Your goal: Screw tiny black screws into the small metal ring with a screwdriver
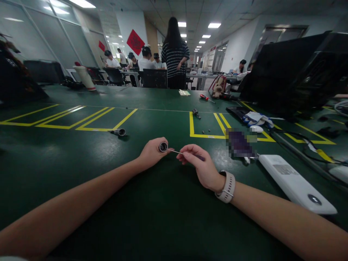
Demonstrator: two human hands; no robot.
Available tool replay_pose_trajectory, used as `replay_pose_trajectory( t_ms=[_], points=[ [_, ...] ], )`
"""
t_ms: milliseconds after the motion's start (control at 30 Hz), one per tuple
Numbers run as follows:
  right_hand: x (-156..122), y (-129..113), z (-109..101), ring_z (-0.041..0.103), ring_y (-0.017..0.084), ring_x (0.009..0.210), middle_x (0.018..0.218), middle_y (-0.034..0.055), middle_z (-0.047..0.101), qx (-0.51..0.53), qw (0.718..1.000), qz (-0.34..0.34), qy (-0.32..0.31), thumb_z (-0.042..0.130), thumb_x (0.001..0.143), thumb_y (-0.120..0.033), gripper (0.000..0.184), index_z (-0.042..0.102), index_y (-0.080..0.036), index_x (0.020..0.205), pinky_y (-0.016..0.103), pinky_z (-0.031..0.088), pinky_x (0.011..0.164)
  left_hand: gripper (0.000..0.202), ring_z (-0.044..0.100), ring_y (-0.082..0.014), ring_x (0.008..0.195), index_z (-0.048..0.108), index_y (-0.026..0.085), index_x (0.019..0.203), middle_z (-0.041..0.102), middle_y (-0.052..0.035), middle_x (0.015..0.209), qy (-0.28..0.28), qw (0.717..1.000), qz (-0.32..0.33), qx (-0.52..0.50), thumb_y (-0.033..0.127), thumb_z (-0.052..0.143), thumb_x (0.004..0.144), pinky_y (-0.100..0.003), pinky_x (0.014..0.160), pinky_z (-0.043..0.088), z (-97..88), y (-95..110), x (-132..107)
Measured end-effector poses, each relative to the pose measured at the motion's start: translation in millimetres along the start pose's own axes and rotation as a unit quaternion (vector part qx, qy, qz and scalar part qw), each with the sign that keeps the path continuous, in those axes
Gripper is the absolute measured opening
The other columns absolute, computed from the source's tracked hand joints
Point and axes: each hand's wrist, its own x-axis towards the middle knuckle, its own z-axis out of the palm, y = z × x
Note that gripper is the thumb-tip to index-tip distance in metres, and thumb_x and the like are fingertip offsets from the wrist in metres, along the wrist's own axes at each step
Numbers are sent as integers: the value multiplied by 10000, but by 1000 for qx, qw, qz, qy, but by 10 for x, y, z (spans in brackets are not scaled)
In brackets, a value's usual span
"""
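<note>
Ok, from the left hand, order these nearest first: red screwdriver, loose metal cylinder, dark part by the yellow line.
1. Metal cylinder, ahead and left of the left hand.
2. Dark part, ahead right.
3. Red screwdriver, farther back right.

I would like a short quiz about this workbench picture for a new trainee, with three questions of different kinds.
1. Multiple choice: what does the left hand hold? A) a cup B) a small round metal part C) scissors
2. True or false: the thin tool in the right hand points away from the small round metal part.
3. Fill the gap: the pale watch sits on the ___ wrist.
Key: 1 B; 2 false, its tip reaches the part; 3 right.
</note>
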Motion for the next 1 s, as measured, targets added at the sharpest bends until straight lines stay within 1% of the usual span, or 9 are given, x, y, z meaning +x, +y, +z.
replay_pose_trajectory(
  t_ms=[67,167,233,333,467,600,733,867,1000],
  points=[
    [-21,-25,16,583,146,840,902,31,629,-70,997,-8,-14,552,830,-273,130,591,-189,922,306,463,737,296,444,-109,566,475,170,654,480,32,618,8,1000,12,-6,426,596,743,-237,533,348,5,0,-7],
    [-53,-93,49,575,145,824,915,38,625,-168,985,-22,-23,539,838,-259,121,596,-179,909,317,465,748,270,448,-110,584,464,174,646,470,33,623,13,999,38,-6,386,596,748,-237,550,354,12,17,-14],
    [-72,-129,71,574,142,804,911,38,625,-206,978,-32,-27,530,843,-249,122,597,-176,914,314,467,735,253,448,-112,593,457,175,636,463,30,627,12,998,59,6,355,580,764,-238,552,347,9,37,-22],
    [-86,-145,91,579,145,813,910,38,628,-227,972,-43,-36,528,845,-241,124,599,-175,921,314,469,738,224,445,-115,597,456,176,634,457,23,634,7,996,87,26,309,559,782,-244,554,335,-4,64,-34],
    [-75,-116,90,585,147,839,927,39,636,-215,976,-31,-36,533,844,-245,127,604,-177,925,322,470,765,210,444,-115,598,455,178,642,457,21,637,23,994,105,12,287,552,792,-249,564,335,-15,72,-43],
    [-55,-62,69,585,146,885,994,39,633,-165,985,-9,-53,529,853,-276,152,597,-192,960,320,481,776,231,449,-113,600,443,182,631,461,24,636,40,994,89,-40,306,577,773,-247,570,352,-18,64,-50],
    [-50,-11,43,579,156,922,1052,46,620,-117,991,-1,-69,522,860,-307,182,588,-204,995,333,490,784,254,458,-112,601,440,182,622,468,26,632,30,995,71,-66,332,601,749,-245,573,368,-14,50,-53],
    [-48,7,28,576,154,929,1059,45,619,-119,990,1,-73,533,854,-313,189,588,-209,1002,327,490,778,258,453,-111,594,445,181,621,466,28,622,27,995,56,-78,346,602,744,-241,566,366,-11,44,-45],
    [-40,22,22,578,147,919,1069,41,618,-96,992,10,-77,538,852,-302,181,589,-210,999,316,487,768,246,434,-104,573,447,176,607,455,30,605,-8,991,75,-107,321,602,732,-236,552,353,-22,47,-37]
  ],
)
